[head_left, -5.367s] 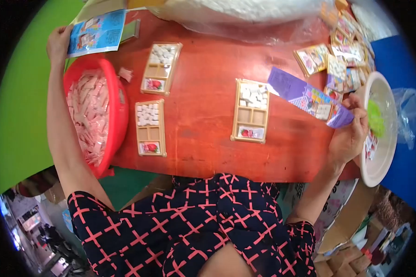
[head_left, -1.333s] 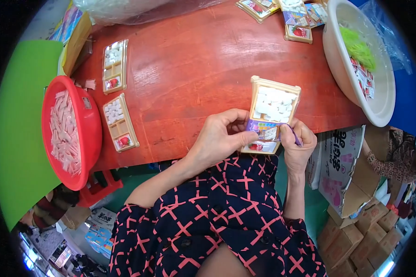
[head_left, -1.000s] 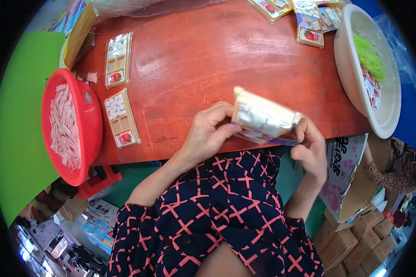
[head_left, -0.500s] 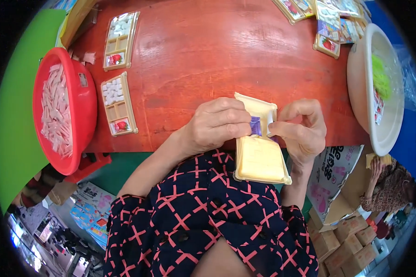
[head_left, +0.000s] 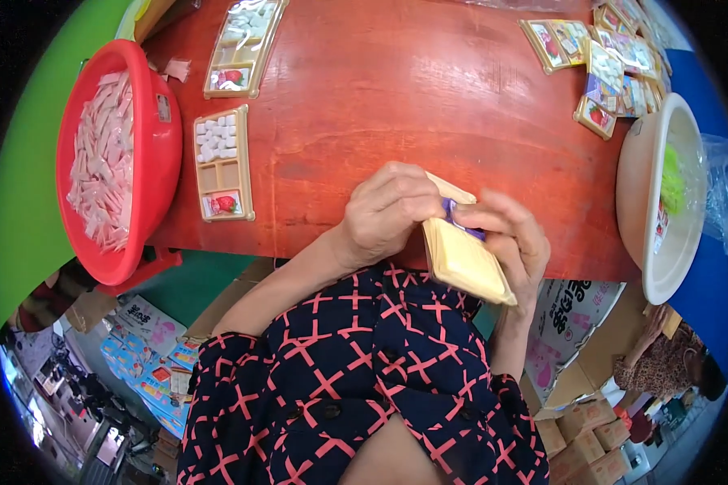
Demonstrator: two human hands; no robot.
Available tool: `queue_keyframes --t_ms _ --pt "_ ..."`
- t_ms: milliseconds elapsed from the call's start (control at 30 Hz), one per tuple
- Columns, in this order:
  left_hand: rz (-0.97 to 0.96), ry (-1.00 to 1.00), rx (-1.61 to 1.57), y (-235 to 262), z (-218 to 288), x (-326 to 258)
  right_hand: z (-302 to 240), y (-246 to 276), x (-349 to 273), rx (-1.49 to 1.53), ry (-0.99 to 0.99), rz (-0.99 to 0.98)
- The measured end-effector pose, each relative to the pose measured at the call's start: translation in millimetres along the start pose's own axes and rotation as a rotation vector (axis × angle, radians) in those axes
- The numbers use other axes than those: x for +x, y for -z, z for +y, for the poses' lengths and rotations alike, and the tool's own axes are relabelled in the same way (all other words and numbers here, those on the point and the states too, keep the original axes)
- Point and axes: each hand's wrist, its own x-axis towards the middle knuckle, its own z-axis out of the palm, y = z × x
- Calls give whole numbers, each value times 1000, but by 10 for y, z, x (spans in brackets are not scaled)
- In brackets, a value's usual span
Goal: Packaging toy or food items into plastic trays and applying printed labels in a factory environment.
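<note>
In the head view, gripping a cream tray [head_left: 471,263] with the left hand [head_left: 384,214], fingers bent over the left side. Holding it tilted, plain back showing, in front of a dark shirt with pink crosses [head_left: 340,364], at the near edge of the red worktop [head_left: 340,121]. Touching a purple strip [head_left: 449,210] across the tray's middle with the right hand [head_left: 505,234], fingers curled. Cannot tell pinching from pressing there because of blur. Working with hands close together, tray and strip between.

Shows two more trays [head_left: 222,162] flat at left, one beyond the other, each with white pieces at the far end, bare compartments in the middle and a strawberry-picture packet at the near end. Shows a red basin [head_left: 160,149] full of pink packets [head_left: 101,162] just left of these. At far right, shows a pile of packed trays [head_left: 611,81], then nearer a tilted white basin [head_left: 635,186] with something bright green [head_left: 671,182] inside. Includes brown boxes [head_left: 594,444] below, at lower right.
</note>
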Motion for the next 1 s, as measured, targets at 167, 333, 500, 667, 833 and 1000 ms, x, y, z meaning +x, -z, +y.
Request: queue_keyframes --t_ms 167,333,500,667,833,1000 --pt "21 161 -16 60 31 70 185 -114 119 16 227 -63" --pt "-66 438 -38 59 142 124 147 -147 288 -8 -2 317" --pt "-4 384 692 751 -183 475 128 674 1053 -196 206 528" --pt "-70 572 1205 1357 -876 481 -21 1745 1688 -441 259 684" --pt "-197 776 1022 1227 -947 628 103 2240 1885 -538 288 769" --pt "-292 719 1018 541 -659 718 -180 2377 1563 -1669 329 883"
